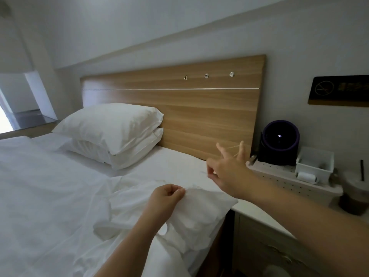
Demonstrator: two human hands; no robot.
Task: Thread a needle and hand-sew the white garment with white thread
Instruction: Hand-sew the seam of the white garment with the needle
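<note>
A crumpled white garment (199, 208) lies on the bed near its right edge. My left hand (166, 198) pinches a fold of the garment between thumb and fingers. My right hand (227, 168) is stretched out above the sheet toward the headboard. Its thumb and forefinger are pinched together and the other fingers are spread. A thin pale thread (232, 147) runs taut across the spread fingers. The needle is too small to make out. A white spool of thread (306, 176) lies on the bedside shelf.
Two stacked white pillows (111, 134) lean against the wooden headboard (179, 104). On the bedside table at right stand a dark round fan (280, 141), a white tray (314, 163) on a perforated white shelf (279, 176), and an iced drink cup (354, 192).
</note>
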